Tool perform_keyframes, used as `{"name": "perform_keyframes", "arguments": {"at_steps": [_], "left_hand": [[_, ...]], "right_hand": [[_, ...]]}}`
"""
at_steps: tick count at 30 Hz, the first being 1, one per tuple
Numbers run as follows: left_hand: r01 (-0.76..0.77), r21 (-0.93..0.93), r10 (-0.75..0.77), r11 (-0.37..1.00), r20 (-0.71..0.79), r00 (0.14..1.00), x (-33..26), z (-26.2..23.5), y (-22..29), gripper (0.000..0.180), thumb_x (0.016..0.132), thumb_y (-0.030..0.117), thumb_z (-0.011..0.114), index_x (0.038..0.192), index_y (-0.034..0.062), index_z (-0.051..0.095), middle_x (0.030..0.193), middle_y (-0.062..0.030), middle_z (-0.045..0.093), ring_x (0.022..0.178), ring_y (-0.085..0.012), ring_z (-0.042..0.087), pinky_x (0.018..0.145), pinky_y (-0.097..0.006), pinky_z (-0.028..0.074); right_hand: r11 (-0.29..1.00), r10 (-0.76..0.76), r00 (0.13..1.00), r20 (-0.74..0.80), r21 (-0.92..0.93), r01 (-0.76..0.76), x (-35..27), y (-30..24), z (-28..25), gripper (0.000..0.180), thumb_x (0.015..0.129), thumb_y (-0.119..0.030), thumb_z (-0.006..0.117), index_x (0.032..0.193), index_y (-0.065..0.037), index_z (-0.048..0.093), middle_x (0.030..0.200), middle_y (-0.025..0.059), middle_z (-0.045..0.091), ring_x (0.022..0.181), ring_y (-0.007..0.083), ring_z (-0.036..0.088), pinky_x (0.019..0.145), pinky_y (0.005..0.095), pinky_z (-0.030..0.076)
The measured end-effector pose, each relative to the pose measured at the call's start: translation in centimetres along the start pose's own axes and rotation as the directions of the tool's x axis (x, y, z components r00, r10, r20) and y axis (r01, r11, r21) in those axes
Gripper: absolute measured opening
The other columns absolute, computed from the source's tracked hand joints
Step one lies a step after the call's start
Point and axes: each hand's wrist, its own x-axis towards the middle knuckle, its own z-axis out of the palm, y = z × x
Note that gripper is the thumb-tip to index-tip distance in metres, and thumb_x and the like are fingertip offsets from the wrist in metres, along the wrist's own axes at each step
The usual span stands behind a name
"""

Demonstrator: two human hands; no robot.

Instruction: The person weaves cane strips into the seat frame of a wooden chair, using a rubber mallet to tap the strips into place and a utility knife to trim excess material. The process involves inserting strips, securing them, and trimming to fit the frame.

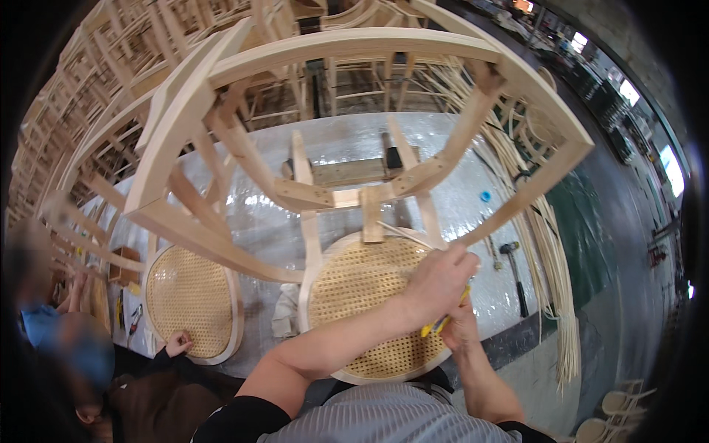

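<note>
A long table [456,193] with a shiny, clear plastic cover spreads across the middle, and many bare wooden chair frames [81,85] crowd the upper left beyond it. A large pale wooden chair [354,46] stands over the table in front of the person, its curved rail arching across the top of the view. Its oval woven seat [358,295] faces up at the near edge of the table, right below the person's hands. A similar woven seat [190,301] sits to the left, with a co-worker's hand [178,342] at its lower rim. A long bundle of pale strips [557,317] runs down the right end of the table, and a hammer [513,269] lies just beside it. The left hand [442,279] is over the seat's right rim with its fingers curled; whether they pinch anything cannot be told. The right hand [461,325], just below, is closed around a yellow-handled tool [434,326]. A crumpled cloth [286,310] lies left of the seat, and a small blue ring [485,196] rests farther back.
</note>
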Motion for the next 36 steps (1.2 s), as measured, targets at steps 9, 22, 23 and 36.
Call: {"name": "perform_keyframes", "arguments": {"at_steps": [9, 22, 23, 36], "left_hand": [[-0.104, -0.546, -0.106, 0.832, -0.340, 0.934, 12.5, 3.6, 12.4, 0.020, 0.102, 0.003, 0.065, 0.121, -0.0009, 0.060, 0.106, -0.0151, 0.059, 0.092, -0.0339, 0.062, 0.082, -0.044, 0.051], [0.914, 0.332, -0.775, 0.233, -0.504, 0.381, -0.9, 0.5, -13.5, 0.092, 0.088, 0.031, 0.082, 0.166, 0.0121, 0.035, 0.143, -0.0270, 0.055, 0.140, -0.0483, 0.048, 0.115, -0.062, 0.040], [0.928, 0.321, -0.816, 0.189, -0.474, 0.330, -0.8, 0.6, -14.2, 0.092, 0.089, 0.030, 0.081, 0.167, 0.0122, 0.033, 0.143, -0.0266, 0.055, 0.140, -0.0475, 0.048, 0.116, -0.061, 0.039], [0.836, 0.106, -0.628, 0.539, -0.610, 0.482, -5.7, 8.3, -2.1, 0.058, 0.084, 0.007, 0.069, 0.141, 0.0009, 0.060, 0.118, -0.0229, 0.066, 0.110, -0.0404, 0.059, 0.095, -0.051, 0.046]], "right_hand": [[0.961, 0.111, 0.955, 0.275, 0.217, -0.175, -4.6, -3.5, 0.7, 0.039, 0.099, -0.023, 0.078, 0.131, -0.008, 0.062, 0.112, 0.0052, 0.071, 0.089, 0.0199, 0.065, 0.082, 0.0387, 0.057], [0.863, -0.073, 0.977, -0.198, -0.503, -0.038, 7.3, -22.5, -25.8, 0.018, 0.101, -0.012, 0.073, 0.115, -0.010, 0.062, 0.093, 0.0055, 0.073, 0.058, 0.0079, 0.058, 0.050, 0.0248, 0.047], [0.817, -0.018, 0.982, -0.190, -0.568, -0.095, 9.6, -20.5, -26.1, 0.013, 0.100, -0.008, 0.071, 0.110, -0.010, 0.064, 0.089, 0.0047, 0.073, 0.056, 0.0093, 0.059, 0.048, 0.0254, 0.047], [0.586, 0.175, 0.967, -0.187, -0.769, -0.255, 24.2, -11.0, -24.4, 0.018, 0.095, -0.005, 0.070, 0.110, -0.002, 0.060, 0.084, 0.0125, 0.070, 0.055, 0.0236, 0.070, 0.044, 0.0378, 0.052]]}}
